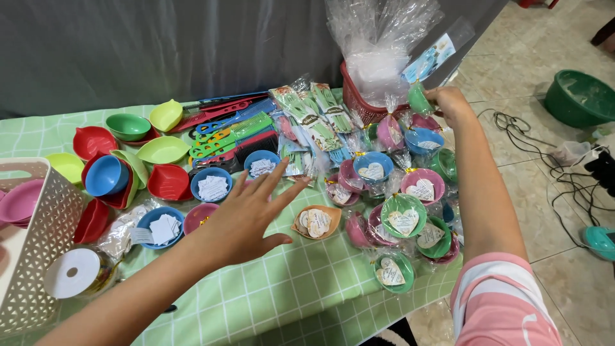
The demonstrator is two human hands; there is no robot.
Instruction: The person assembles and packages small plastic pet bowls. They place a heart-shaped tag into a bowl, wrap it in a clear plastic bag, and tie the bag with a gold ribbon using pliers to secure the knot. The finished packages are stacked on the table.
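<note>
Item: wrapped green bowl [419, 99], pinched in our right hand [450, 102] at the far right of the worktop [282, 295]; we are gripping it by its gathered cellophane neck, likely so the wrap stays shut; its long axis is running bowl-to-tail, tail pointing up and right toward the red basket [353, 96]. Our left hand [246, 214] is hovering empty, fingers spread wide, above the orange bowl [317, 222] and the blue bowl of paper slips [212, 184]; combs [237, 131] are lying behind.

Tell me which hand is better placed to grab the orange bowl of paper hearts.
Left. The left hand hovers open just beside the orange bowl; the right hand is far off, gripping a wrapped green bowl.
</note>
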